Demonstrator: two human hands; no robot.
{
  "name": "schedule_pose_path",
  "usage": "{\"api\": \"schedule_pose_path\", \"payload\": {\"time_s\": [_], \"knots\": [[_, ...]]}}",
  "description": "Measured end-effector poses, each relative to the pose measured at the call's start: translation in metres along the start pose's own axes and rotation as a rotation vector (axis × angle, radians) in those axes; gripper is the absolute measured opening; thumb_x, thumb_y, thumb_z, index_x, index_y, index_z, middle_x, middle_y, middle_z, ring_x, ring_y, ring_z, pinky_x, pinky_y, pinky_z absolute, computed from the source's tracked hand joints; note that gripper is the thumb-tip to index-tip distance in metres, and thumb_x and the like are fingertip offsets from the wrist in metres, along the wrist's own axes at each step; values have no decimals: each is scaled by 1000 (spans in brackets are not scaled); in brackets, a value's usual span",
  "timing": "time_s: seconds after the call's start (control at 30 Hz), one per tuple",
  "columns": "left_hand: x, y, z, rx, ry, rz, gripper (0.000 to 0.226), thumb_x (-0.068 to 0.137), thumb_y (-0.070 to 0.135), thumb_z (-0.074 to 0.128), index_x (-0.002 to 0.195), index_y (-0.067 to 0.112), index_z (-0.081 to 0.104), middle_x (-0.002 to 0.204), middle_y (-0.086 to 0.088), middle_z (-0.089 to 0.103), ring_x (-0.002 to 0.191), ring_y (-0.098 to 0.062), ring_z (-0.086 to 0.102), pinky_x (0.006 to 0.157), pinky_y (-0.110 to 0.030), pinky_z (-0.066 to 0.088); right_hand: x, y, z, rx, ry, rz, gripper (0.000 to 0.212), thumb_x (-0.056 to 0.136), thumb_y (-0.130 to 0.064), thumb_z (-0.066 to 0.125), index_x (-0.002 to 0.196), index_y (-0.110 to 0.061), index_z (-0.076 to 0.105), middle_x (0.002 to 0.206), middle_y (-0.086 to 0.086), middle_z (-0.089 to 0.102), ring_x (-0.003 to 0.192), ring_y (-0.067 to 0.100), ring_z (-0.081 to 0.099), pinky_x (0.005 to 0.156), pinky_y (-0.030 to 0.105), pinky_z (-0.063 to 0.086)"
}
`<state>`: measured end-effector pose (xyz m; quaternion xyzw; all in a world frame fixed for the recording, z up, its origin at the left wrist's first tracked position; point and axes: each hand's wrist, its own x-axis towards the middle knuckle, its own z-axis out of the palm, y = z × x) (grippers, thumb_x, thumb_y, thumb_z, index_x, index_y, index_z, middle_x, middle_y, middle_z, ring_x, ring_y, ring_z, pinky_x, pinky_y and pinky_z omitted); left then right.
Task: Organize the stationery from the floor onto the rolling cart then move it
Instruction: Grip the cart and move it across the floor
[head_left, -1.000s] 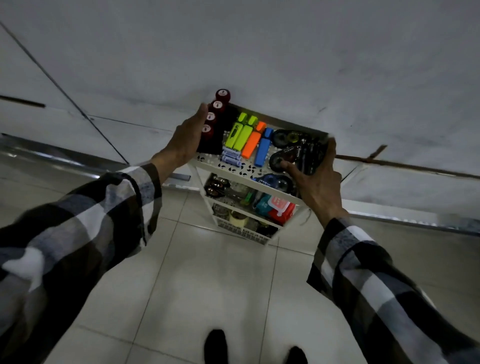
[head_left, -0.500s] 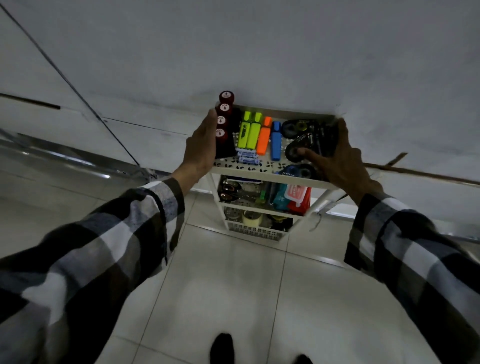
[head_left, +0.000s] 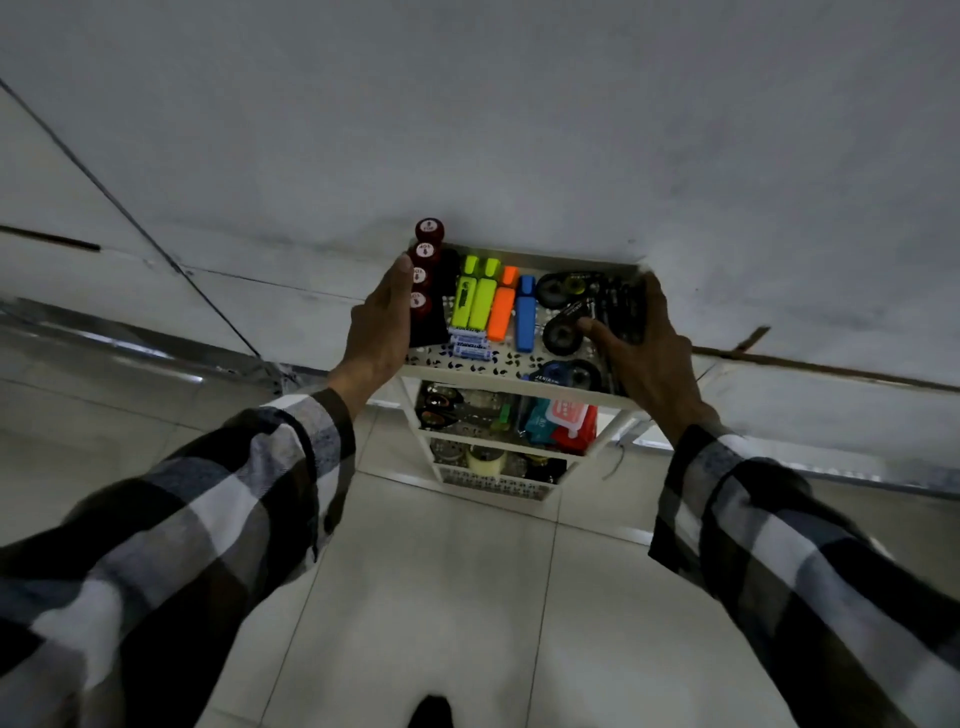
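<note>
Rolling cart (head_left: 511, 382) stood dead ahead at 12 o'clock from the person, hard up against the wall (head_left: 519, 130) on its far side, w/ all three shelves loaded. Top shelf carried a row of dark red stamps (head_left: 426, 275) at the left edge, then yellow-green highlighters (head_left: 475, 299), an orange one (head_left: 503, 306), a blue one (head_left: 525, 312), small white batteries (head_left: 470, 347) nearer the front, and black tape rollers (head_left: 563, 332) at the right. Left hand (head_left: 382, 322) was at approx 10 o'clock of the top shelf, palm flat along its left side, fingers straight and pointing up toward the wall, pressing rather than wrapping; it touched the stamps' side too. Right hand (head_left: 647, 348) sat at approx 2 o'clock, fingers curled over the right rim, thumb reaching in toward the rollers — gripping the cart's edge, though exact contact was hard to read in the dim light. Key relation: cart lay squarely btwn both hands, its long axis running 9-to-3 across the view, each hand about equally near its own end. Wall blocked any travel toward 12, so the move prob. called for pulling back toward 6 or sliding sideways along 9–3. Floor (head_left: 441, 597) btwn the person's feet and cart showed no stationery, so sorting looked done and only the moving part seemed left. Risk, in my judgement: the tall stamps could tip if the cart jerked.
</note>
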<state>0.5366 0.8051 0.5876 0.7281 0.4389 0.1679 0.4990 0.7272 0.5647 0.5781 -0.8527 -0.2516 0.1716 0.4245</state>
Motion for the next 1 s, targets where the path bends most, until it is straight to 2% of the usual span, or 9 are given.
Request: {"api": "schedule_pose_path", "payload": {"time_s": [0.23,0.33,0.4,0.47,0.6,0.7,0.8,0.9,1.0], "knots": [[1,1,-2,-11,-28,27,74,99,77,19,155,37,48,142,-3,66,116,-19,65,93,-22,53,1,4,3,-28,62,4,91,89,-66,67,162,-37,21,146,4,63,122,26,67,94,24,46],[1,-2,-1,-1,-7,30,68,103,72,19,155,37,47,142,-4,66,120,-20,64,101,-24,46,0,1,3,-56,104,-11,84,91,-66,65,161,-36,27,143,3,65,123,24,67,95,21,45],[1,-1,-2,-15,-15,13,76,97,81,19,154,40,48,142,-3,66,124,-22,64,109,-33,48,-1,2,3,-70,134,-12,82,89,-73,61,158,-40,31,141,2,67,121,26,69,102,33,54],[1,0,-2,-12,-10,5,77,97,81,18,154,39,47,143,-4,66,123,-25,65,97,-29,53,-4,2,3,-74,159,-13,80,89,-77,58,157,-40,35,140,3,68,119,28,70,102,44,58],[-3,0,0,78,8,47,67,104,70,17,157,36,44,137,-3,66,116,-27,65,67,-16,47,-11,-6,4,-209,272,-22,73,95,-69,56,154,-27,46,132,10,72,118,32,70,98,41,58],[-8,-1,-8,-23,-21,58,81,94,83,19,151,37,52,137,-1,67,121,-24,66,96,-32,55,-19,-13,0,-303,167,25,82,91,-81,43,155,-30,41,127,16,72,116,40,68,93,46,58],[-16,1,-22,-107,-36,57,82,93,85,23,149,33,55,134,3,67,128,-24,64,107,-36,49,-32,-25,-9,-316,118,48,81,93,-80,39,154,-27,41,131,19,70,119,44,65,97,48,55],[-36,1,-41,14,-56,124,76,100,76,27,163,32,33,166,4,40,153,-21,37,125,-35,25,-54,-39,-13,-370,110,14,80,96,-75,42,156,-21,40,134,19,68,119,41,65,96,43,51],[-69,-6,-58,25,-54,144,80,98,76,37,165,35,23,172,2,29,157,-21,30,127,-38,23,-81,-43,-8,-439,40,7,94,82,-93,36,151,-30,38,127,14,68,112,38,66,93,47,56]]}}
